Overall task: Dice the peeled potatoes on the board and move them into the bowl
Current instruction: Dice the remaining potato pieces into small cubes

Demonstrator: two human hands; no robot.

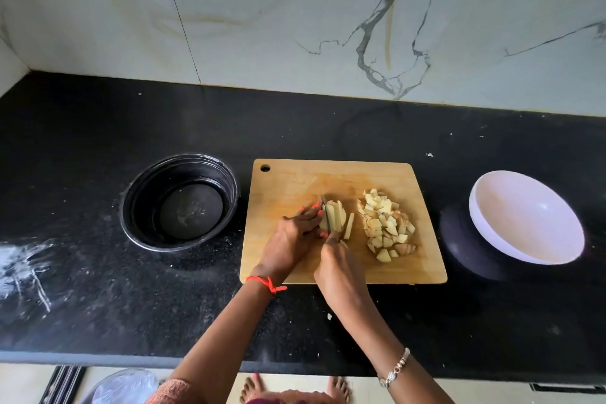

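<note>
Potato strips (337, 218) lie at the centre of the wooden cutting board (288, 180), which sits in the middle of the frame on a black countertop (98, 289). The left hand (292, 236) presses down on the left side of the strips, fingers curled and closed over them, orange-painted nails showing at the tips. The right hand (337, 269) is wrapped tight around the handle of a knife (325, 215); its thin blade stands on edge along the left face of the strips, just beside the left fingertips. To the right on the same board, apart from the strips, is a heap of diced potato (385, 226). A white bowl (524, 216) stands right of the board on the countertop, tilted toward the camera, with nothing visible inside. Left of the board sits a black round container (178, 202). A red thread (267, 284) circles the left wrist, and a beaded bracelet (395, 367) the right, in the lower part of the frame.
</note>
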